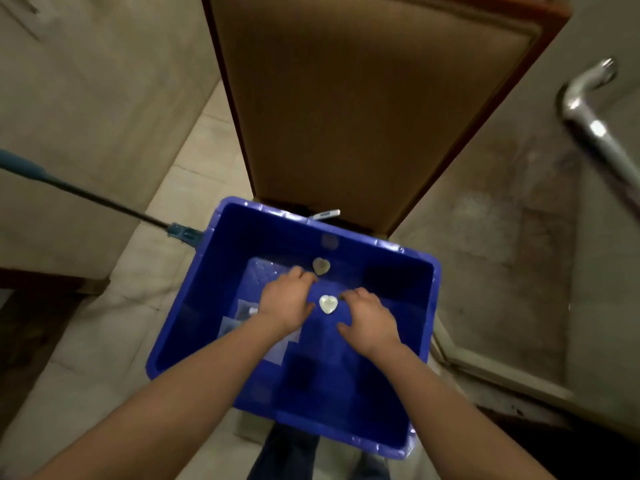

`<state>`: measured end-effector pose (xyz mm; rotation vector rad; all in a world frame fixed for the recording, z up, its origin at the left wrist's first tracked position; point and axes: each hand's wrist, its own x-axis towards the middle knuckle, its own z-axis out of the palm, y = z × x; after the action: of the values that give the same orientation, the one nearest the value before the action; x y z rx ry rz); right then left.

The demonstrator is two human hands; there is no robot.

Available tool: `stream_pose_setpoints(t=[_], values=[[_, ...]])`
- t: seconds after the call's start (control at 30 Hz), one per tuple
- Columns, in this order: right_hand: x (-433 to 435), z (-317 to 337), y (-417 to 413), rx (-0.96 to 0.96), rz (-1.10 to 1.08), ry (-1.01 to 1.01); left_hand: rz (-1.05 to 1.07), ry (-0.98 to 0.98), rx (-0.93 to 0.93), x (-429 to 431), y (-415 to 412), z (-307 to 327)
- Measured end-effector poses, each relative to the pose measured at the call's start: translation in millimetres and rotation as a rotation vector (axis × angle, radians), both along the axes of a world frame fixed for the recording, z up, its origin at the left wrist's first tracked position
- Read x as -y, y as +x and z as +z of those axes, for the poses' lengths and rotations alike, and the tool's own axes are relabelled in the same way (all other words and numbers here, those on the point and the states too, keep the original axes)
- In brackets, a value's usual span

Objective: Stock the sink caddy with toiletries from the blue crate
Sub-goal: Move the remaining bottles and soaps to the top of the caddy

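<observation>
- Two hearts, near heart (328,304) and far heart (321,265), in blue crate (242,244); likely light, slick; pinch the edges
- left hand (285,299) fingers curled, hold unclear; right hand (369,317) fingers loose, empty

Blue crate (214,271): quantity 1. Heart-shaped items inside it: quantity 2, namely one bright heart (328,304) and one dull heart (321,265). Hands: quantity 2, the left hand (285,301) and the right hand (369,315). Pale packets (227,329) on the crate floor: at least 1 (exact count not determinable, partly covered). Door (363,98): 1. Metal pipe (588,123): 1. Dark pole (86,192): 1.
</observation>
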<state>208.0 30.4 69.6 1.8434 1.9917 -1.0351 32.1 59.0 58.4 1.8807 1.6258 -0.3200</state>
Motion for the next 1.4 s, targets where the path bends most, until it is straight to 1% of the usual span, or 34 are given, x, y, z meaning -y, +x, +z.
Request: stream_pose_setpoints(t=[0.17, 0.3, 0.43, 0.57, 0.8, 0.93, 1.07, 1.17, 1.27, 1.4], values=[[-12, -56, -14, 0.012, -0.059, -0.067, 0.002, -0.024, 0.018, -23, -2, -55], [-17, -91, -22, 0.019, -0.117, -0.091, -0.064, 0.016, 0.012, -34, 2, -90], [-21, -114, -24, 0.015, -0.157, -0.088, -0.128, 0.091, -0.027, -45, 9, -115], [-20, -130, -26, -0.007, -0.181, -0.082, -0.153, 0.117, -0.057, -51, 14, -131], [-15, -146, -28, -0.015, -0.188, -0.056, -0.137, 0.148, -0.062, -49, 14, -141], [-13, -151, -25, -0.018, -0.183, -0.025, -0.113, 0.154, -0.030, -50, 13, -143], [-13, -154, -27, -0.036, -0.190, -0.011, -0.128, 0.162, -0.039, -47, 12, -144], [-15, -151, -25, -0.055, -0.199, -0.019, -0.134, 0.155, -0.041, -40, 9, -146], [-14, -143, -20, -0.036, -0.216, -0.046, -0.108, 0.138, -0.046, -33, 8, -144], [-7, -134, -11, -0.023, -0.260, -0.085, -0.141, 0.098, -0.036, -24, 13, -140]])
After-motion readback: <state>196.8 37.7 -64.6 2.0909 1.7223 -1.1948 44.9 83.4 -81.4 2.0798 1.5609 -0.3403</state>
